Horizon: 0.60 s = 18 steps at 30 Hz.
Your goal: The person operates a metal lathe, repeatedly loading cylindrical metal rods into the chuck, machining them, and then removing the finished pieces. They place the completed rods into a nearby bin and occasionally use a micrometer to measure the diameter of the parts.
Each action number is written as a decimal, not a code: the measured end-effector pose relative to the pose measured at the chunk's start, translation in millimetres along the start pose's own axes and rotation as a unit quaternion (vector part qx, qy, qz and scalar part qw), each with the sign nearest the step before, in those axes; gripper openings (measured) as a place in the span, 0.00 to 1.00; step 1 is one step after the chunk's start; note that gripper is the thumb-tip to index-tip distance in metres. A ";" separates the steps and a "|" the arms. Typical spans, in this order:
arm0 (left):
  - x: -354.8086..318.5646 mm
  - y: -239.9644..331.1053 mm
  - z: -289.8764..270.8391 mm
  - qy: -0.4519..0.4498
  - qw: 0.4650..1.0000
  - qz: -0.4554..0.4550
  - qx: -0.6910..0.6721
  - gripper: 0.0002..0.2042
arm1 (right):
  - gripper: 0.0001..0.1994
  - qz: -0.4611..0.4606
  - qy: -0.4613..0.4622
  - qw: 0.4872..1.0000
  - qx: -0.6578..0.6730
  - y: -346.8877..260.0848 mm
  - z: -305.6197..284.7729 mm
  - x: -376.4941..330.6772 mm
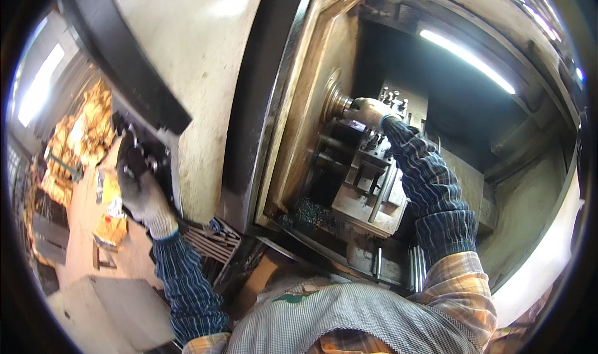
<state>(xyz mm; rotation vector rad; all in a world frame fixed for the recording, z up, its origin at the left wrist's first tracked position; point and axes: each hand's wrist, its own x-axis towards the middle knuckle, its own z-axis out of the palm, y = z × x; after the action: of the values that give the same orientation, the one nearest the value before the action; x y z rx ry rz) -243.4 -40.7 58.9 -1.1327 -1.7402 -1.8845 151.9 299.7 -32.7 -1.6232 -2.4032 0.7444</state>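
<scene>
Spindle end (338, 103), a round metal stub on the left wall of the lathe's lit bay, is where the work is centred. From where I stand, far left, crumpled yellow wrapping (84, 129) is heaped beyond the floor (81, 235). Next comes the left hand (142, 195), in a knitted glove with darkened fingers, reaching up beside dark fittings (161, 161) at the left edge of the pale machine panel (208, 92). Its fingers look partly bent; whether they hold a fitting or only rest there, I can't tell. Past the panel's lower corner, thin rods (213, 245) lie side by side.

Inside the bay, dark metal shavings (314, 212) lie to the left of the slide's near corner, so I judge some cutting is already done. The right hand (370, 112), gloved too, is right against the spindle end, fingers drawn in rather than spread; they hide whatever they may hold. Just right of it stand upright bolts (398, 98), and below, near its front edge, the slide (367, 201) carries a bar (381, 195). I take this for handling at the spindle between cuts; how much remains, I can't judge.
</scene>
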 end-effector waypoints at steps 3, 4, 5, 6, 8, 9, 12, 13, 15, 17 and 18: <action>-9.2 12.5 11.3 -0.018 0.998 -0.006 -0.067 0.15 | 0.27 -0.020 -0.004 1.000 0.018 14.5 3.8 2.3; -15.4 20.6 2.2 -0.014 0.998 0.046 0.039 0.16 | 0.28 -0.038 -0.005 0.999 0.025 10.8 5.8 0.7; -29.4 41.4 2.8 0.001 0.998 0.060 0.013 0.16 | 0.32 -0.036 -0.026 0.999 0.030 -7.6 2.4 -11.2; -36.7 59.4 12.5 0.007 0.997 0.077 -0.031 0.16 | 0.36 -0.034 -0.024 0.998 0.042 5.0 3.6 -8.5; -41.9 49.2 -0.4 0.010 0.968 0.195 0.159 0.15 | 0.45 0.006 -0.011 0.998 -0.054 -11.2 0.9 -26.9; -45.8 47.9 -7.2 0.005 0.964 0.180 0.194 0.14 | 0.45 -0.010 -0.035 0.996 -0.079 -24.0 -7.5 -40.1; -41.5 46.4 -15.9 -0.015 0.957 0.197 0.215 0.19 | 0.42 -0.081 -0.061 0.985 -0.142 -47.9 -9.3 -68.5; -37.3 49.5 -12.8 -0.029 0.954 0.209 0.215 0.22 | 0.35 -0.081 -0.109 0.974 -0.183 -42.3 -2.3 -61.3; -28.1 35.7 -26.6 -0.031 0.927 0.277 0.250 0.23 | 0.28 -0.118 -0.064 0.964 -0.228 -43.7 9.6 -78.2; -33.8 55.7 -33.2 -0.090 0.965 0.140 0.203 0.23 | 0.26 -0.083 -0.049 0.957 -0.274 -54.4 8.6 -90.8; -40.9 77.9 -34.6 -0.110 0.976 0.062 0.179 0.23 | 0.26 -0.079 -0.050 0.955 -0.283 -53.0 11.2 -89.1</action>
<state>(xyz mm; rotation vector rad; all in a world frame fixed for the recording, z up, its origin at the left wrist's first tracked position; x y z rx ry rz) -173.6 -99.4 84.0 -1.3055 -1.9738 -1.3440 139.7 200.2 -3.7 -1.5532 -2.9640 0.1059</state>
